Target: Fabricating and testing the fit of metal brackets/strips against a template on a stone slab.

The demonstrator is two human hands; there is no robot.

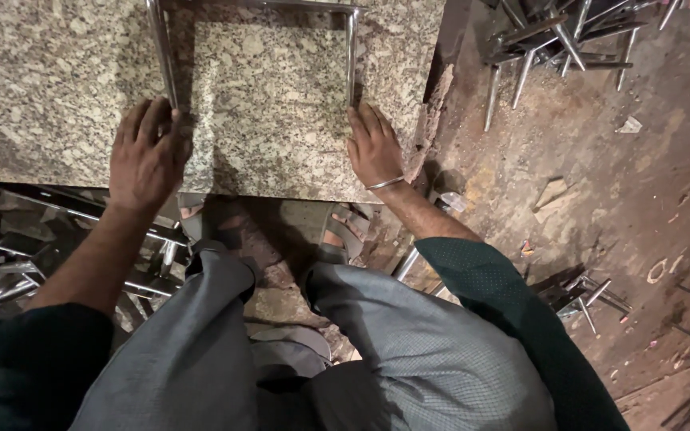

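Fingers of both hands lie flat and spread, pressing down without gripping anything. Beneath them is a speckled granite slab (65,96), filling the upper left of the view. On it rests a square steel rod frame (350,56), open toward the person. The left hand (144,156) covers the near end of the frame's left leg; the right hand (373,148), wearing a thin metal bangle (385,183), touches the near end of the right leg. More welded steel frames (557,40) are piled on the dirt floor (648,175), upper right.
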